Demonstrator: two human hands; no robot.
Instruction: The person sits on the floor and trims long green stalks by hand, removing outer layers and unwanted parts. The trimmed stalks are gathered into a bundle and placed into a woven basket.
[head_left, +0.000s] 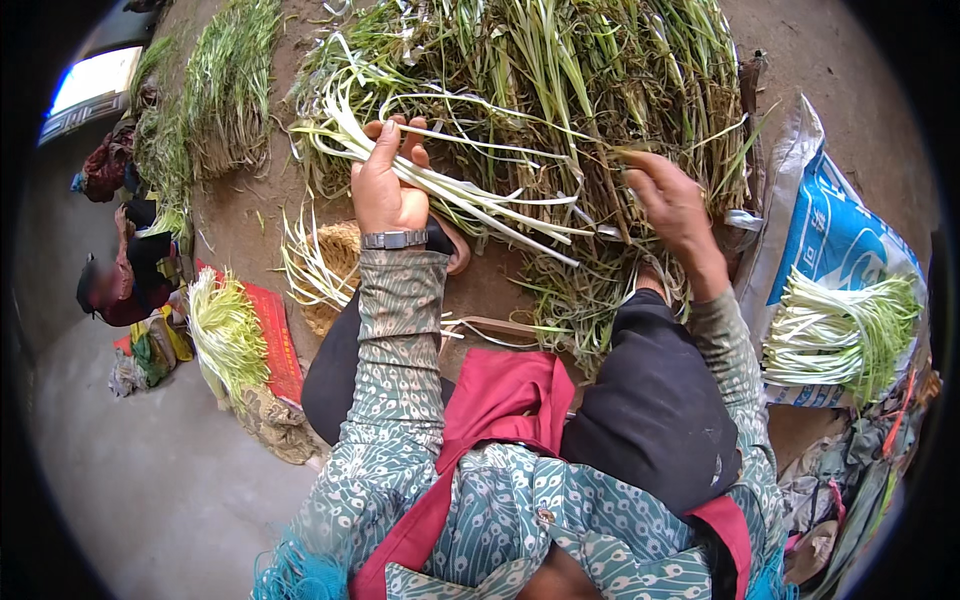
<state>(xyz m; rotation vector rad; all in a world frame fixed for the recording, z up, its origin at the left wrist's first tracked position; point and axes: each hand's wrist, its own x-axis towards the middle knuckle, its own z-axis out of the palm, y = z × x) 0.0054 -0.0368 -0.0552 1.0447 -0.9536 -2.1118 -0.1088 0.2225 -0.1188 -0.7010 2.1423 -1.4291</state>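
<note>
My left hand (392, 180), a metal watch on its wrist, holds a loose bunch of pale leafy stalks (480, 201) between thumb and palm. The stalks reach rightward over a large heap of long green plants with brown, dry bases (600, 97). At the right of the heap, my right hand (667, 196) has bent fingers with the fingertips at thin brownish leaf matter; whether they pinch it is unclear. Several more white stalks (304, 266) lie across a straw-coloured woven item (334, 255) below my left hand.
Trimmed pale stalks (225, 330) lie by a red sheet (276, 337) at left; another pile (832, 337) rests on a blue and white woven sack (840, 217) at right. Another green bundle (231, 90) lies upper left. A person (124, 277) sits at the far left.
</note>
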